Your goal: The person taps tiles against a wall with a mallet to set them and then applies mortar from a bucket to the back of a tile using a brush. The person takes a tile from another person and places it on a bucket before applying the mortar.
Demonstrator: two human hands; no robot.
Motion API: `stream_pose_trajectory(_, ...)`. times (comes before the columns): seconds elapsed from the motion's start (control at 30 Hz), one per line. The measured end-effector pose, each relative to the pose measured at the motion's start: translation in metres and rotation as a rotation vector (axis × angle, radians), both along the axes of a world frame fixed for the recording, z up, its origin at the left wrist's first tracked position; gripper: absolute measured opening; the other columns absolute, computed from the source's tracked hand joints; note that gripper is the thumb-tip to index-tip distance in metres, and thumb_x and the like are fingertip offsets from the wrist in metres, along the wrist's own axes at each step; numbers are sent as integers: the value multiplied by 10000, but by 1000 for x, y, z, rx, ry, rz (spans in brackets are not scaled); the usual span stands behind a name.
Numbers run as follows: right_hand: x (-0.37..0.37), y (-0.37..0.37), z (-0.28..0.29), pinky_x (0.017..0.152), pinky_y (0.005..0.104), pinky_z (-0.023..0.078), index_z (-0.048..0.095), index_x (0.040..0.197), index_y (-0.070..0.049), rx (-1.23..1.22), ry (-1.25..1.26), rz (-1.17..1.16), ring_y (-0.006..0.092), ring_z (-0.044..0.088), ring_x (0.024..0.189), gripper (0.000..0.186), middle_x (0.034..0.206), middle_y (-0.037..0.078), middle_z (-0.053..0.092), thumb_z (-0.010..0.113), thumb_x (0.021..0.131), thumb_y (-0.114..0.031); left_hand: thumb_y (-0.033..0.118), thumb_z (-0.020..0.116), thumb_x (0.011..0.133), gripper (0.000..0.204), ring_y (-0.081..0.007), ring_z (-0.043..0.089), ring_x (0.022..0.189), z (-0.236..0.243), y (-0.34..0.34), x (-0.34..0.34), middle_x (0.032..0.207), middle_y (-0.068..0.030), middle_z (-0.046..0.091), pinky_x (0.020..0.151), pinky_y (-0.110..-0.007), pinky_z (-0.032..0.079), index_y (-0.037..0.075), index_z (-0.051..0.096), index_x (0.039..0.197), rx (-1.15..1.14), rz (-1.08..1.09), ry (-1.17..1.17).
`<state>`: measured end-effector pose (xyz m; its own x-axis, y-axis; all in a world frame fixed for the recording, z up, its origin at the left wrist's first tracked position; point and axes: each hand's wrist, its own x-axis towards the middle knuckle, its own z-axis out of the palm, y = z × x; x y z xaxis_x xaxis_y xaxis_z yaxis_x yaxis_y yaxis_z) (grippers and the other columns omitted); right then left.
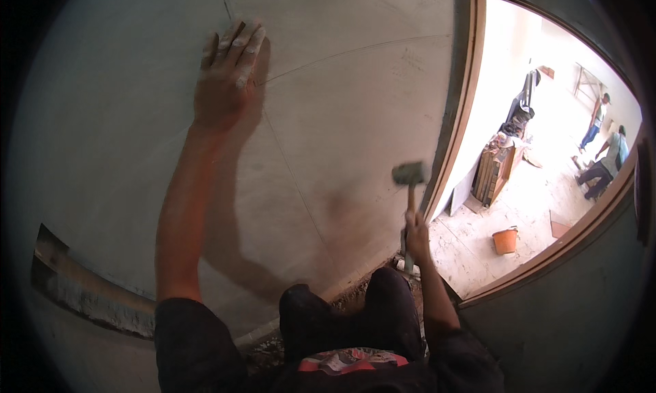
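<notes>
My left hand [227,75] lies on the pale grey panelled surface [342,106] high in the view, fingers extended and slightly apart, with white dust on them; thin lines cross the surface around it. My right hand [417,236] is wrapped round the handle of a mallet [408,173], low at the right near the doorway. The mallet's dark head is slightly blurred and held up near the surface; I cannot tell whether it touches it.
A dark recessed strip [92,287] runs at lower left. A wooden door frame [465,119] opens onto a bright room with an orange bucket [505,240], stacked boards [499,171], a standing person [594,123] and a crouched person [605,164]. Rubble lies along the surface's foot.
</notes>
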<state>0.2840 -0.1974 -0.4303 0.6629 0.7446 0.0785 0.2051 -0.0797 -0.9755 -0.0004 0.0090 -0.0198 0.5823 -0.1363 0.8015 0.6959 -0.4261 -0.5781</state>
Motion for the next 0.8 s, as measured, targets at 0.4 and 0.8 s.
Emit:
stream_pose_trajectory(0.4, 105, 137, 327, 483, 268, 441, 546, 1055, -69, 1096, -11, -384, 111, 485, 576, 280, 777, 26, 491, 436, 1069, -327, 135, 592, 989, 248, -149, 561, 1309, 20, 1, 7, 1355, 31, 647, 1200, -452, 331, 137, 701, 1213, 44, -43, 46)
stream_pose_trajectory(0.8, 13, 149, 348, 599, 335, 506, 584, 1119, -13, 1008, -99, -193, 143, 585, 682, 353, 806, 70, 561, 443, 1058, -331, 112, 645, 955, 170, -117, 645, 1199, 21, -1, 3, 1232, 19, 720, 1121, -439, 366, 118, 746, 1092, 106, -85, 0)
